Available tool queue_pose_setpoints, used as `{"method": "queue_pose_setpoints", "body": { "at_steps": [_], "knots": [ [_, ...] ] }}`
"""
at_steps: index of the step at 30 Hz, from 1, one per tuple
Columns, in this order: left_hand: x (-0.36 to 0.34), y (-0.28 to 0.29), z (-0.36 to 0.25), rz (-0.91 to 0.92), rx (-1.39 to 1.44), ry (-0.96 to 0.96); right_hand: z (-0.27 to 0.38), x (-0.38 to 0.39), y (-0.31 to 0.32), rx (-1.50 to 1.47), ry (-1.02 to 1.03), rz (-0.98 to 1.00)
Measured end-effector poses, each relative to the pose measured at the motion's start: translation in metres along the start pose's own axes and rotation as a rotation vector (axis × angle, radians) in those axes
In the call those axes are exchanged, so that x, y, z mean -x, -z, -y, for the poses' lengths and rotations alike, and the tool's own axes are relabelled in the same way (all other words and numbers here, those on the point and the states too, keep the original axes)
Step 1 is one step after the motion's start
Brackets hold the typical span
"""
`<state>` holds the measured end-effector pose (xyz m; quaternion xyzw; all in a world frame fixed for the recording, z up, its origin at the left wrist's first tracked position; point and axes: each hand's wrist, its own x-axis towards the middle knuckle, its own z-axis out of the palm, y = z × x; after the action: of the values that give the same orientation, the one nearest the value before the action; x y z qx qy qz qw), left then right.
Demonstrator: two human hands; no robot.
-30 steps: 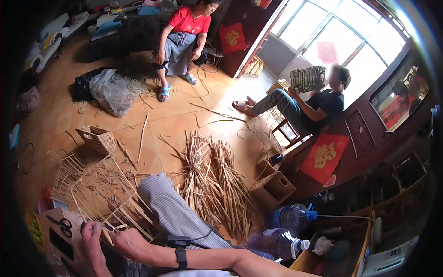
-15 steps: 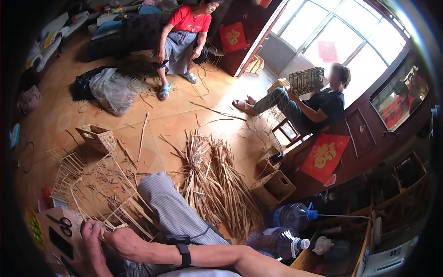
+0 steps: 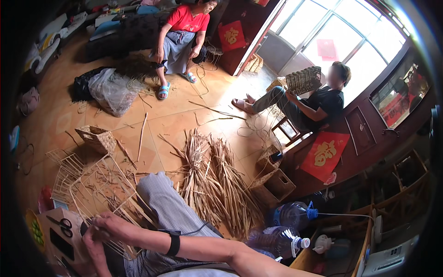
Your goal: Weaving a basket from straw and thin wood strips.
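Observation:
An openwork basket frame [image 3: 89, 171] of thin pale rods stands tilted at my lap, beside my striped trouser leg [image 3: 162, 196]. My left hand [image 3: 92, 242] is closed at the frame's near lower edge, its fingertips partly covered by the other hand. Crossing over from the right, my right hand [image 3: 110, 227] is bent with fingers pinched at the same edge. What lies between those fingers is too small to make out. A black band [image 3: 173, 243] circles my right wrist. Scissors [image 3: 64, 226] and a dark phone-like slab [image 3: 62, 244] rest on a box top [image 3: 48, 214] to the left.
Bundles of dried stalks [image 3: 203, 184] lie on the tiled floor ahead. A woven basket [image 3: 99, 138] and another frame [image 3: 64, 166] stand left; large water bottles [image 3: 277, 242] stand right. A seated person [image 3: 323, 104] holds a woven basket [image 3: 302, 81]; another person [image 3: 188, 23] sits farther back.
My right hand has shifted left and slightly up, over the left hand, and its forearm has risen. The pale strip seen at my fingers earlier is now hidden. The seated person's basket has tilted slightly.

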<state>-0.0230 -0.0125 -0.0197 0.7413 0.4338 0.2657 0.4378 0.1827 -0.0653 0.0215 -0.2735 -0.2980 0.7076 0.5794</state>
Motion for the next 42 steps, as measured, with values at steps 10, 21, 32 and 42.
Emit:
{"method": "queue_pose_setpoints", "body": {
  "at_steps": [10,21,32,42],
  "knots": [
    [-0.001,-0.008,0.005,-0.231,-0.033,-0.072,0.099,0.064,-0.030,0.149,-0.203,0.128],
    [-0.008,-0.021,-0.035,-0.042,0.423,0.322,0.151,0.093,0.029,0.289,0.189,0.046],
    [-0.007,-0.015,-0.047,-0.050,0.498,0.299,0.006,0.010,0.007,1.452,0.247,-0.166],
    [0.000,-0.009,-0.007,-0.039,0.543,0.272,0.037,-0.030,0.015,1.275,0.328,-0.052]
  ]
}}
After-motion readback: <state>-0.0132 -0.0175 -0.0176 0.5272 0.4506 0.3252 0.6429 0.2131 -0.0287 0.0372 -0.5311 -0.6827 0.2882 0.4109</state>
